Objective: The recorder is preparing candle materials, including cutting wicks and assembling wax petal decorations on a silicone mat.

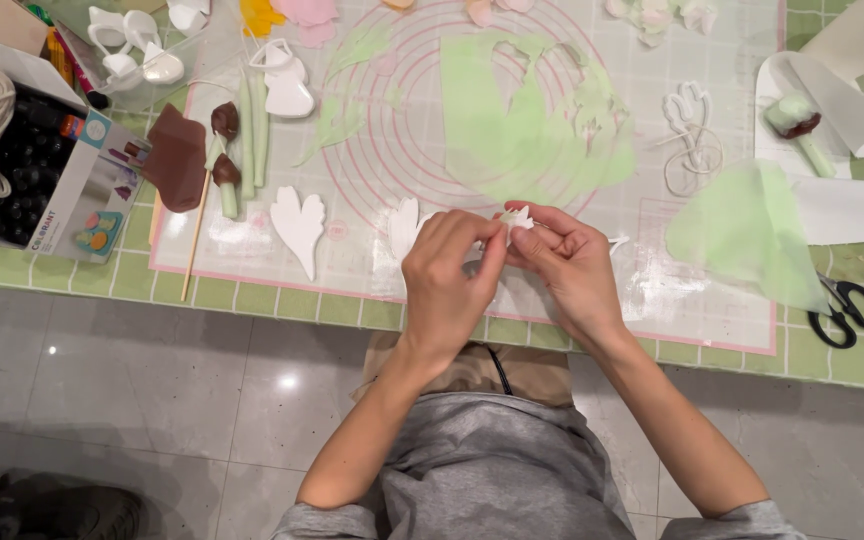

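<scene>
- Pinching a small white petal piece (518, 217) between the fingertips of both hands, I hold it just above the near part of the silicone mat (652, 300).
- My left hand (444, 275) has thumb and forefinger pressed together on the near side of the piece; my right hand (570, 262) closes its fingertips on the far side, so both grips are closed on the same bit of paste.
- I judge the step in hand to be shaping or frilling this cut-out by finger, not cutting: the piece is off the mat and between my fingers.
- How thin its edge is, I cannot tell; my fingers hide most of it.
- Just beside my left hand lies a white heart-shaped cut-out (404, 226), and further left a white leaf-shaped cut-out (299, 228), both flat on the mat.
- Beyond my hands lies the rolled green sheet (522, 130) with shapes already cut from it; a white plastic cutter (690, 128) lies to its right.
- At the left lie green stems with brown tips (224, 150) and a wooden skewer (195, 240); black scissors (849, 308) lie at the right edge.
- The next move, as I judge it, calls for light, even pressure, since paste this soft would likely tear or crease under a hard squeeze.
</scene>
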